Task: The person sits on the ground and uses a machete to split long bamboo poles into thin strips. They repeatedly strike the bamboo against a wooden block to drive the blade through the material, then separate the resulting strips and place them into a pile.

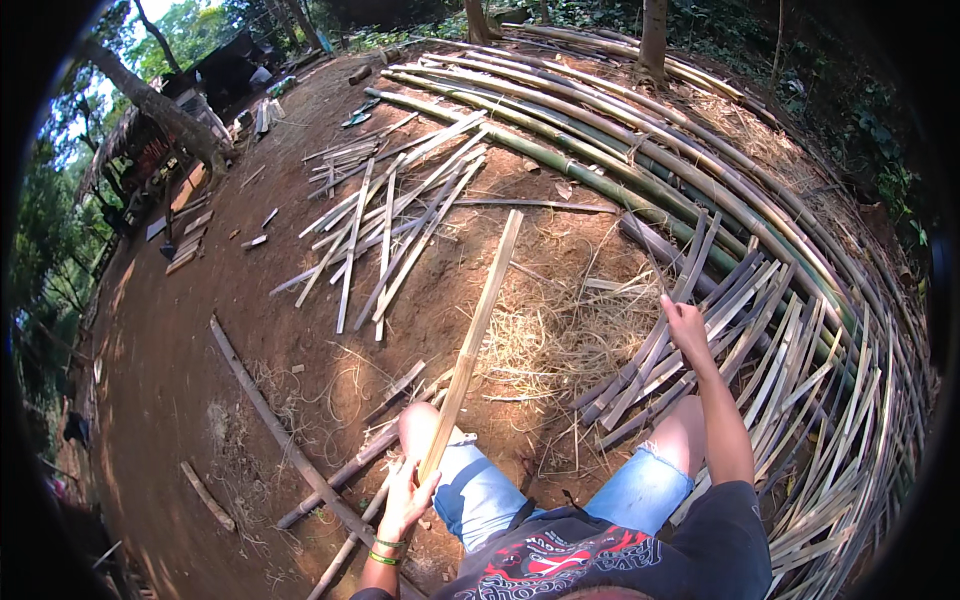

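My left hand is closed round the lower end of a long, pale split-bamboo slat. The slat slants up and away over my left knee, its far end raised above the ground. Out to the right, my right hand is closed in a fist, well apart from the slat. From that fist a thin, dark, blade-like tool points away from me; it looks edge-on, and its handle is hidden in my fingers. Curly pale shavings lie heaped on the ground between my knees and the slat piles.
Split slats lie loosely piled ahead on the left. More slats spread close on my right. Long bamboo poles stretch across the far right. By my left leg lie poles. A tree trunk leans at the far left.
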A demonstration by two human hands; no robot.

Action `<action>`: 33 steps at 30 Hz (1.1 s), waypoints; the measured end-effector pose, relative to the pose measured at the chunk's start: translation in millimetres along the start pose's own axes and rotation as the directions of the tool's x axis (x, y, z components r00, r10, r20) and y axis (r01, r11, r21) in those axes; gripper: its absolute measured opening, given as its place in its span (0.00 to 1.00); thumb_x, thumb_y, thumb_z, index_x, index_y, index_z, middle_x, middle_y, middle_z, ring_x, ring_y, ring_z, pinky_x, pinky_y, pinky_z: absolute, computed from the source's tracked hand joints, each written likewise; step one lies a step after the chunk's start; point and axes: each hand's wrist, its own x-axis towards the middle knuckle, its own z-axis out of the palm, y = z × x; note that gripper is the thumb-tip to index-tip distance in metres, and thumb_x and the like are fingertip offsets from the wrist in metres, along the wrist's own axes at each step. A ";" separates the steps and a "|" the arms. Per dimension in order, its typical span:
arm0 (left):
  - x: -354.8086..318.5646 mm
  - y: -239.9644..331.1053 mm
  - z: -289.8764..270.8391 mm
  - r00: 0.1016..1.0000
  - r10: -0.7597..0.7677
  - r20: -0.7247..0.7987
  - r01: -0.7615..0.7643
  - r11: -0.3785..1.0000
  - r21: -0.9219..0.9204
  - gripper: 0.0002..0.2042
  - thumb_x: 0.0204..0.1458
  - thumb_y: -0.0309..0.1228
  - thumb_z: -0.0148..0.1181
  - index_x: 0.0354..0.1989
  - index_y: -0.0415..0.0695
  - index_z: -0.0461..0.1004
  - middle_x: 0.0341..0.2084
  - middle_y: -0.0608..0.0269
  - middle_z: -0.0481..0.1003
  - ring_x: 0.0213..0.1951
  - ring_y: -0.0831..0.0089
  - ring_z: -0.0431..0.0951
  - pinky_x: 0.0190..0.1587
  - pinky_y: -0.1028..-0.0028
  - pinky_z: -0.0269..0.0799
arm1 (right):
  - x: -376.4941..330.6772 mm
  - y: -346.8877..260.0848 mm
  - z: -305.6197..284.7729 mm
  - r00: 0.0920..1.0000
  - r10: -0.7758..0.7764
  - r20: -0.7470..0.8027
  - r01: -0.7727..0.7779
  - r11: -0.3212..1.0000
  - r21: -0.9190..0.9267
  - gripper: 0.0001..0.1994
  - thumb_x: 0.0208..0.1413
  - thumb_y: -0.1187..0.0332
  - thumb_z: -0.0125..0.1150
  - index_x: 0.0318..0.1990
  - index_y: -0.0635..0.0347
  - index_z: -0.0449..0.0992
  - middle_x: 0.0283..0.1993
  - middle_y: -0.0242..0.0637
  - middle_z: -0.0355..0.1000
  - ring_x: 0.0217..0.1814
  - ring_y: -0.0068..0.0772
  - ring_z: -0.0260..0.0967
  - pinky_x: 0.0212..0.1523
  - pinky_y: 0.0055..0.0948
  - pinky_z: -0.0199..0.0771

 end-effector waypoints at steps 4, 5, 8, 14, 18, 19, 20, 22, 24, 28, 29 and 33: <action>45.3 -52.7 -28.4 0.948 0.212 -0.238 -0.178 0.971 0.158 0.10 0.58 0.22 0.56 0.48 0.39 0.69 0.25 0.64 0.74 0.26 0.80 0.73 0.29 0.77 0.70 | -61.3 38.7 65.4 0.980 0.085 0.182 -0.082 0.996 -0.026 0.24 0.52 0.50 0.65 0.24 0.67 0.74 0.19 0.40 0.69 0.23 0.35 0.68 0.30 0.39 0.67; 52.1 -56.2 -32.2 0.924 0.213 -0.318 -0.162 0.971 0.178 0.10 0.57 0.25 0.58 0.46 0.41 0.70 0.22 0.59 0.74 0.25 0.72 0.75 0.31 0.70 0.72 | -77.9 30.8 73.3 0.946 0.147 0.289 -0.140 0.989 -0.046 0.22 0.52 0.51 0.65 0.24 0.66 0.74 0.19 0.39 0.70 0.24 0.33 0.69 0.31 0.39 0.67; 100.1 -44.9 -46.1 0.881 0.281 -0.381 -0.125 0.915 0.384 0.13 0.53 0.23 0.58 0.47 0.42 0.70 0.27 0.52 0.75 0.30 0.60 0.76 0.36 0.65 0.73 | -112.9 45.3 91.6 0.902 0.266 0.339 -0.233 0.963 -0.136 0.21 0.49 0.52 0.68 0.25 0.65 0.76 0.21 0.40 0.72 0.25 0.35 0.72 0.31 0.40 0.69; 298.7 40.7 -123.0 0.760 0.505 -0.410 -0.138 0.742 0.657 0.28 0.50 0.34 0.66 0.60 0.51 0.63 0.43 0.42 0.70 0.47 0.45 0.72 0.47 0.55 0.67 | -152.8 46.5 110.1 0.912 0.249 0.327 -0.207 0.965 -0.158 0.22 0.45 0.53 0.70 0.33 0.67 0.79 0.27 0.46 0.77 0.32 0.40 0.76 0.37 0.39 0.72; 402.1 141.8 -112.5 0.686 0.626 -0.371 -0.196 0.650 0.734 0.45 0.49 0.49 0.68 0.72 0.50 0.50 0.54 0.36 0.65 0.57 0.42 0.67 0.58 0.51 0.62 | -164.6 42.0 94.8 0.916 0.260 0.307 -0.216 0.961 -0.171 0.20 0.42 0.57 0.71 0.32 0.68 0.77 0.26 0.44 0.75 0.31 0.37 0.75 0.36 0.37 0.72; 410.7 155.9 -94.9 0.618 0.724 -0.306 -0.329 0.591 0.736 0.42 0.50 0.47 0.68 0.70 0.45 0.53 0.52 0.36 0.68 0.55 0.44 0.69 0.57 0.53 0.64 | -168.3 49.6 91.5 0.905 0.301 0.300 -0.263 0.951 -0.162 0.19 0.42 0.58 0.71 0.32 0.68 0.77 0.25 0.44 0.75 0.30 0.37 0.75 0.36 0.37 0.72; 409.6 166.9 -68.6 0.622 0.735 -0.270 -0.425 0.606 0.672 0.40 0.51 0.46 0.67 0.69 0.43 0.56 0.51 0.37 0.69 0.54 0.44 0.70 0.56 0.55 0.66 | -170.6 45.6 85.4 0.882 0.352 0.314 -0.321 0.936 -0.148 0.19 0.42 0.59 0.72 0.32 0.68 0.77 0.25 0.41 0.74 0.29 0.34 0.72 0.34 0.36 0.71; 394.1 172.4 8.4 0.671 0.731 -0.123 -0.604 0.636 0.481 0.35 0.53 0.43 0.66 0.66 0.41 0.60 0.49 0.39 0.72 0.52 0.46 0.72 0.55 0.58 0.67 | -176.3 38.1 63.0 0.858 0.417 0.301 -0.399 0.909 -0.122 0.18 0.43 0.60 0.72 0.33 0.69 0.77 0.25 0.38 0.72 0.28 0.31 0.70 0.32 0.35 0.70; 370.8 156.3 72.0 0.702 0.709 0.065 -0.691 0.655 0.306 0.33 0.54 0.42 0.65 0.65 0.40 0.62 0.49 0.40 0.73 0.52 0.48 0.73 0.54 0.59 0.68 | -177.8 34.9 45.2 0.858 0.428 0.284 -0.431 0.901 -0.053 0.16 0.45 0.62 0.69 0.33 0.68 0.76 0.23 0.39 0.72 0.26 0.31 0.70 0.30 0.36 0.69; 340.8 78.0 198.7 0.691 0.526 0.495 -0.672 0.721 0.171 0.33 0.52 0.45 0.66 0.62 0.40 0.65 0.49 0.41 0.74 0.51 0.49 0.75 0.52 0.58 0.72 | -179.7 24.3 -7.9 0.862 0.440 0.252 -0.478 0.871 0.112 0.15 0.49 0.61 0.66 0.34 0.67 0.74 0.23 0.36 0.69 0.22 0.28 0.66 0.25 0.34 0.66; 325.7 62.4 227.4 0.682 0.471 0.560 -0.647 0.745 0.161 0.32 0.52 0.46 0.66 0.61 0.40 0.67 0.49 0.42 0.74 0.50 0.49 0.76 0.51 0.58 0.73 | -181.4 20.2 -23.4 0.895 0.400 0.199 -0.424 0.900 0.098 0.16 0.51 0.60 0.66 0.35 0.67 0.74 0.24 0.35 0.70 0.22 0.27 0.66 0.24 0.32 0.65; 242.1 28.0 324.9 0.435 0.380 0.816 -0.716 0.696 0.057 0.26 0.51 0.45 0.67 0.54 0.40 0.72 0.44 0.44 0.77 0.48 0.48 0.78 0.50 0.58 0.74 | -212.5 5.0 -102.1 0.772 0.599 0.211 -0.635 0.734 0.242 0.14 0.58 0.60 0.62 0.34 0.63 0.72 0.23 0.30 0.67 0.20 0.18 0.63 0.20 0.23 0.62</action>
